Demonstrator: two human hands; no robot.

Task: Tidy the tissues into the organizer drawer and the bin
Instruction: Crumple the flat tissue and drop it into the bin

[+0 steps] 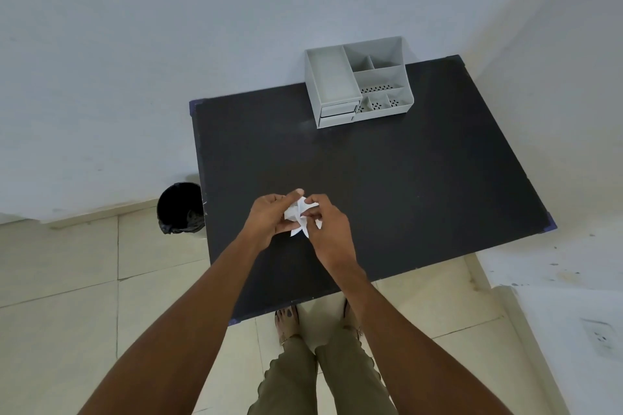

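A crumpled white tissue (298,214) is pinched between both my hands above the near left part of the black table (404,185). My left hand (269,217) grips it from the left, my right hand (328,229) from the right. The grey organizer (357,81) stands at the table's far edge against the wall, with open compartments on top and two shut drawers (337,114) on its front left. The bin (182,207), lined with a black bag, stands on the floor just left of the table.
White walls close in behind and to the right of the table. A wall socket (600,337) shows at the lower right. My feet and legs stand on the tiled floor at the table's near edge.
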